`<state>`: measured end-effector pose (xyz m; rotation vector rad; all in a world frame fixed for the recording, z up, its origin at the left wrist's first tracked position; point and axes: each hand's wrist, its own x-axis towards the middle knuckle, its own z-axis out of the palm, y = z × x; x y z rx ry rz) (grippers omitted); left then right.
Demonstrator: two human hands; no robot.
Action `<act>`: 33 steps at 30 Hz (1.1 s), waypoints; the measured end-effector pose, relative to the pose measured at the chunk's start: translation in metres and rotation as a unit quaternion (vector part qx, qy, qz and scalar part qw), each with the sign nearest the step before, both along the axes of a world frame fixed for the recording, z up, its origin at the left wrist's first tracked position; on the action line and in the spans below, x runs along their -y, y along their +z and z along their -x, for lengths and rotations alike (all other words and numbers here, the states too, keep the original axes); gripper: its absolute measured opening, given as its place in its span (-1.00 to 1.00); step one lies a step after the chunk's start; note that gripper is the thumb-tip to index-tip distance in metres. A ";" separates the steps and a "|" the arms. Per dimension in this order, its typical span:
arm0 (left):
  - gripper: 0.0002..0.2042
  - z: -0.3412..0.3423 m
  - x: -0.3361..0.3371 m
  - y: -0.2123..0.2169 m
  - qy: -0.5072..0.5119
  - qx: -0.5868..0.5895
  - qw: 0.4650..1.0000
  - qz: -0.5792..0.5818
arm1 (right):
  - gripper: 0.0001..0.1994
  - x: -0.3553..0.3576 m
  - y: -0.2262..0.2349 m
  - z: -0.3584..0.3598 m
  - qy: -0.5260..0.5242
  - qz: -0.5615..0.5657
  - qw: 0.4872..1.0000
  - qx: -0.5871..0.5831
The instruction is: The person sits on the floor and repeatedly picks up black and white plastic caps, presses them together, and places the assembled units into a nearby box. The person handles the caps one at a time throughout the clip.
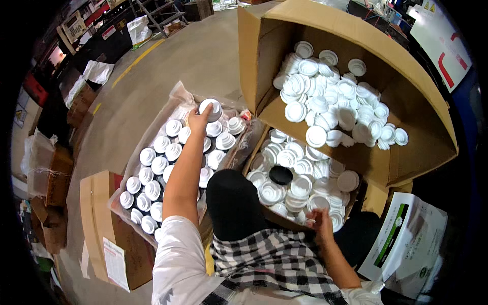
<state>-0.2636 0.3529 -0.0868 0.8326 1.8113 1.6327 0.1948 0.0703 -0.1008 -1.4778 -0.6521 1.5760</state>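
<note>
My left hand reaches out to the far end of a plastic-lined box. Its fingers are closed round a round white stepped cap. Rows of similar white caps stand in that box, with dark parts showing beneath them. My right hand is at the near edge of an open carton filled with loose white lids. Its fingers are curled in among the lids, and what they hold, if anything, is hard to make out. One black round lid lies on top of the white ones.
A large tipped carton with more white lids opens toward me behind the lid carton. A closed cardboard box is at the left. A white printed box lies at the right. Ladder-like metal steps stand far back.
</note>
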 end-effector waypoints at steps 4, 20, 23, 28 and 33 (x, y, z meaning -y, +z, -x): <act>-0.33 0.022 -0.042 -0.039 -0.011 -0.057 0.998 -0.007 | -0.48 0.021 -0.022 -0.004 0.006 0.076 0.997 -0.025; -0.32 0.048 -0.049 -0.077 -0.064 -0.181 0.967 0.169 | -0.57 0.014 -0.035 -0.014 0.011 0.070 0.997 -0.037; -0.36 0.050 -0.047 -0.072 -0.076 -0.193 0.959 0.192 | -0.58 0.014 -0.035 -0.015 0.017 0.069 0.997 -0.029; -0.33 0.049 -0.036 -0.063 0.003 -0.216 0.968 0.126 | -0.59 0.015 -0.034 -0.015 0.012 0.068 0.997 -0.029; -0.25 0.043 -0.052 -0.075 -0.105 -0.236 0.928 0.268 | -0.61 0.015 -0.036 -0.013 0.008 0.054 0.998 -0.031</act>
